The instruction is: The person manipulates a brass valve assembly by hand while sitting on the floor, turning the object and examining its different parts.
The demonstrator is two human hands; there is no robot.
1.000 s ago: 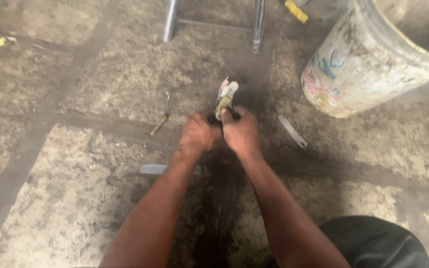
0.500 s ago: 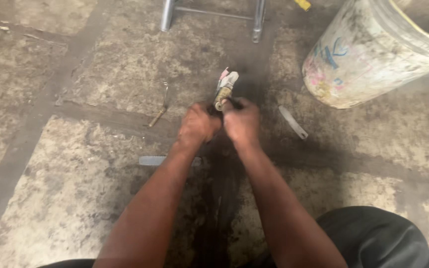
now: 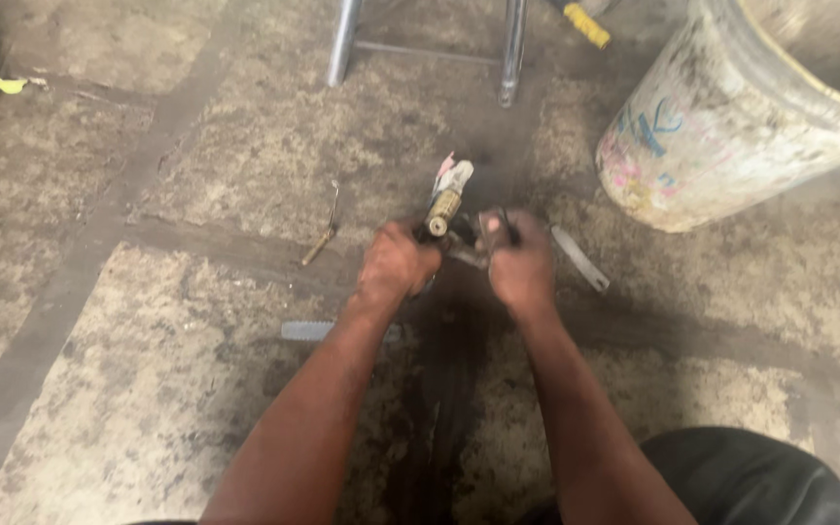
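Left grip (image 3: 396, 264) closed on brass fitting (image 3: 442, 207) | right grip (image 3: 520, 262) closed on dark tool (image 3: 493, 233)

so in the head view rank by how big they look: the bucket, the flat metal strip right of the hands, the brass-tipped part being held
1. bucket, cut off by the frame
2. flat metal strip
3. brass-tipped part, partly hidden by the left hand, so unsure against the strip

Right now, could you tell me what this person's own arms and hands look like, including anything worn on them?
Both forearms are bare, with no sleeves in view. The left hand and right hand wear no gloves, and no watch, ring or bracelet shows. Dark grime seems to smudge the hands. Dark clothing shows at the lower right, below the right arm.
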